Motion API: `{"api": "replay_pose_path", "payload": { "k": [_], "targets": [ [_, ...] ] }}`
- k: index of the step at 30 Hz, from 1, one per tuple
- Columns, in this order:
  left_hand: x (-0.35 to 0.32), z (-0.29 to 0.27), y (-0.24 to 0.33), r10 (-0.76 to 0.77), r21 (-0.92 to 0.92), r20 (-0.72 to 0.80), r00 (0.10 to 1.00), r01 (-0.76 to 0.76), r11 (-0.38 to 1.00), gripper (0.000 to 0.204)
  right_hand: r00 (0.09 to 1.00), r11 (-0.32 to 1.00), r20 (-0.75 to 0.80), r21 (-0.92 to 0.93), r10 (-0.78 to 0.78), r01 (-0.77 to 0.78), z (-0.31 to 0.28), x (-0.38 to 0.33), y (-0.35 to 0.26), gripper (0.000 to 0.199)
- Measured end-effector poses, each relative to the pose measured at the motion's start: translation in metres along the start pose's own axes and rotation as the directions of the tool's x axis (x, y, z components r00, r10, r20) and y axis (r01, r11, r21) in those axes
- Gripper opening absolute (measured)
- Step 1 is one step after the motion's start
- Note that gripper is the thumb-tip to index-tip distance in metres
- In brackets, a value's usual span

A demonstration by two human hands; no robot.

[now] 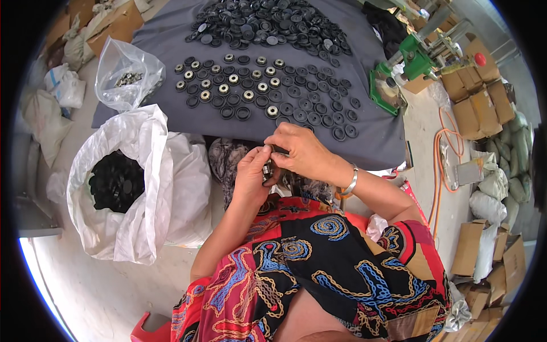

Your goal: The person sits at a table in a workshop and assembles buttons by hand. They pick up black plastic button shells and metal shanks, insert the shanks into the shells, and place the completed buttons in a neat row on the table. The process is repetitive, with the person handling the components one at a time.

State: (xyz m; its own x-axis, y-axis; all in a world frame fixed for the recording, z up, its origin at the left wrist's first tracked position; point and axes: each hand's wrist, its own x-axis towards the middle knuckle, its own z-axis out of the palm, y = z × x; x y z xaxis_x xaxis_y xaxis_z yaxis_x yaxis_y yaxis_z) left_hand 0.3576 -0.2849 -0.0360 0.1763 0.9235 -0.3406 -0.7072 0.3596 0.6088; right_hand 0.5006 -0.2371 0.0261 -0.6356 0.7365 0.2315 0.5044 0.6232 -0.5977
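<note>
Close together over the near edge of the table, both my hands are closed. My left hand (252,172) grips several small shiny metal bearings (266,169), partly covered by the fingers. In my right hand (305,149), the thumb and fingers pinch a dark piece (279,149), seemingly a black plastic ring seen edge-on. Just beyond the hands, black round plastic rings (243,113) lie in loose rows on a dark grey cloth (171,117). Some of them have a silver bearing (272,111) set in the middle.
A large heap of black rings (268,23) covers the far table. To the left are a clear plastic bag (128,74) with metal parts and a white sack (154,188) of black pieces. A green hand press (413,57) stands at the right corner, near cardboard boxes (481,114).
</note>
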Motion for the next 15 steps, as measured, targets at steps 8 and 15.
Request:
{"api": "replay_pose_path", "payload": {
  "k": [8,15],
  "targets": [
    [0.005,0.001,0.011,0.045,0.134,-0.026,0.999,-0.041,0.99,0.02,0.97,0.968,0.174,-0.156,-0.168,0.196,-0.017,0.03,0.018,0.015],
    [0.015,-0.02,0.025,-0.07,-0.36,-0.019,0.997,0.058,0.931,0.03,0.996,0.966,-0.075,-0.248,0.051,-0.068,-0.038,0.079,0.071,0.017]
  ]
}}
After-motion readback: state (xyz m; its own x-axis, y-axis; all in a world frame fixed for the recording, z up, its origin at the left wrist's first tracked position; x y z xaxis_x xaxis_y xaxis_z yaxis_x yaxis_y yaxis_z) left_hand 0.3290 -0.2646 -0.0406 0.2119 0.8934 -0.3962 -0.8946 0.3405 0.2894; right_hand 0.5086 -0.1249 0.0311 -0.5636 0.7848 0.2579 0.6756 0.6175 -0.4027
